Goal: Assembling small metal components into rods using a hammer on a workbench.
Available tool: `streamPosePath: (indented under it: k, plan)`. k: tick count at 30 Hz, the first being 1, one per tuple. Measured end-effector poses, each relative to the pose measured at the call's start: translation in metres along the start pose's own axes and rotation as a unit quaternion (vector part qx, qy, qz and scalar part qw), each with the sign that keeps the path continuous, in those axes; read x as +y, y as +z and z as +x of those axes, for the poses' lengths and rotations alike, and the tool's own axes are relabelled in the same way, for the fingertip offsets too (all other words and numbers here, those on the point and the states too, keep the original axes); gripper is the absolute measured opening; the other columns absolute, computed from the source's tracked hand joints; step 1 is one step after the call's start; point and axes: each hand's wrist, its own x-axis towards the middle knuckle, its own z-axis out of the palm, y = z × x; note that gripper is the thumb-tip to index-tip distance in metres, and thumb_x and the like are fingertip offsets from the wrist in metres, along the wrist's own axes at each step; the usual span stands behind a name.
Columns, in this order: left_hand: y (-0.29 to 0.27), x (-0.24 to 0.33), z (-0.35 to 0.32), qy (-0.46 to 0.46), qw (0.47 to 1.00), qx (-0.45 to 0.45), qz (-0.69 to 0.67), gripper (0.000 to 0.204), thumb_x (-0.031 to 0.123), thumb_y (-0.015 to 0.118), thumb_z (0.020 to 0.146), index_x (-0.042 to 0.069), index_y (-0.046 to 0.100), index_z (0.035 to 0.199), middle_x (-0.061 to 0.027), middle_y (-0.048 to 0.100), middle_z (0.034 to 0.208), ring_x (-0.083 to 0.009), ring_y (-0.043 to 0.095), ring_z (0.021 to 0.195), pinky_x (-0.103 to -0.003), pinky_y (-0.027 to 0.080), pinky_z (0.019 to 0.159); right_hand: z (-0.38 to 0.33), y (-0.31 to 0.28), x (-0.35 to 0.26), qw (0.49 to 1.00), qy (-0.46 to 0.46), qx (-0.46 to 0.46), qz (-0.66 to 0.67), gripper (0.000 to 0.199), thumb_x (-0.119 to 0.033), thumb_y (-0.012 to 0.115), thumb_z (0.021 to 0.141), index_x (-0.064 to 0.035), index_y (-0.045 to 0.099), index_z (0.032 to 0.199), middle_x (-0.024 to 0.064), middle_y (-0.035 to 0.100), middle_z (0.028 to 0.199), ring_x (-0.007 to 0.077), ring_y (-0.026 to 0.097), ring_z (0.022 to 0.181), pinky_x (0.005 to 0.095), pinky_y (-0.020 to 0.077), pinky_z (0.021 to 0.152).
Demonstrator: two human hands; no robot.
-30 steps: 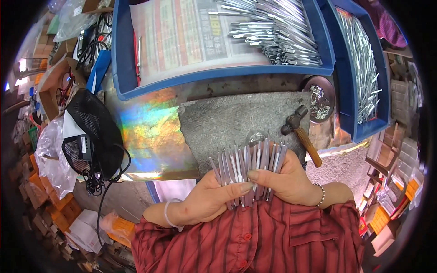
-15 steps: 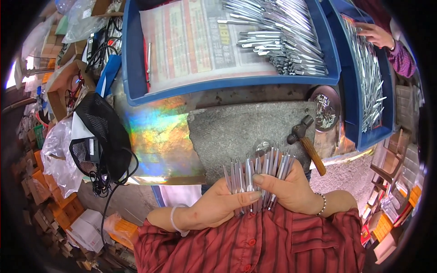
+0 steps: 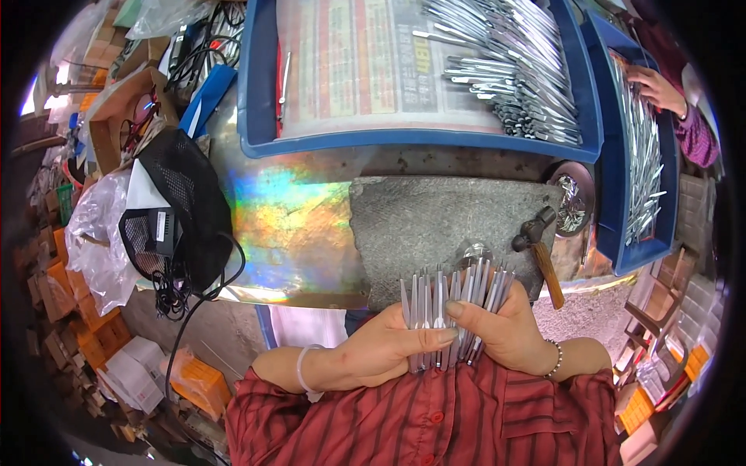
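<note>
I hold a fan of thin metal strips (image 3: pixel 451 311) upright against my chest, my left hand (image 3: pixel 388 349) cupped under them with the thumb pressed across, my right hand (image 3: pixel 505 330) closed around their far side, so the ends stay level. At twelve o'clock lies the grey stone slab (image 3: pixel 443 225) on the tabletop (image 3: pixel 287 225); the hammer (image 3: pixel 542 252) rests at two o'clock, within reach.

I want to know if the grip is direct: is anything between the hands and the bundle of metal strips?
Nothing visible. The left hand and right hand clasp the fanned metal strips bare, thumbs pressed straight against them.
</note>
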Motion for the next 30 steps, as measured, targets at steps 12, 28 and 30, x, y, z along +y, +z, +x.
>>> streamPosePath:
  k: [12, 28, 30]
  plan:
    - [-0.008, -0.012, -0.005, 0.065, 0.997, 0.008, 0.029, 0.026, 0.004, 0.057, 0.088, 0.004, 0.053, 0.114, -0.0006, 0.057, 0.101, -0.0083, 0.055, 0.091, -0.025, 0.046, 0.078, -0.002, 0.013, 0.002, 0.999, 0.010, 0.019, -0.024, 0.016, -0.004, 0.063, 0.081, -0.0013, 0.058, 0.096, -0.0007, 0.060, 0.085, 0.0049, 0.054, 0.075, 0.0220, 0.0451, 0.066]
    - [-0.016, -0.014, -0.020, 0.054, 0.998, -0.038, 0.014, 0.032, 0.009, 0.056, 0.089, 0.003, 0.049, 0.119, -0.0022, 0.057, 0.109, -0.0107, 0.055, 0.098, -0.027, 0.045, 0.085, -0.008, 0.024, 0.012, 1.000, 0.006, 0.017, -0.018, 0.020, -0.005, 0.062, 0.082, -0.0013, 0.055, 0.101, 0.0015, 0.061, 0.090, 0.0072, 0.057, 0.078, 0.0226, 0.0470, 0.068]
    - [-0.017, -0.015, -0.021, 0.057, 0.997, -0.046, 0.014, 0.032, 0.009, 0.056, 0.089, 0.003, 0.049, 0.120, -0.0025, 0.057, 0.110, -0.0111, 0.055, 0.099, -0.028, 0.045, 0.086, -0.009, 0.024, 0.014, 1.000, 0.001, 0.014, -0.020, 0.020, -0.005, 0.061, 0.082, -0.0014, 0.055, 0.100, 0.0015, 0.061, 0.090, 0.0071, 0.057, 0.078, 0.0226, 0.0470, 0.068]
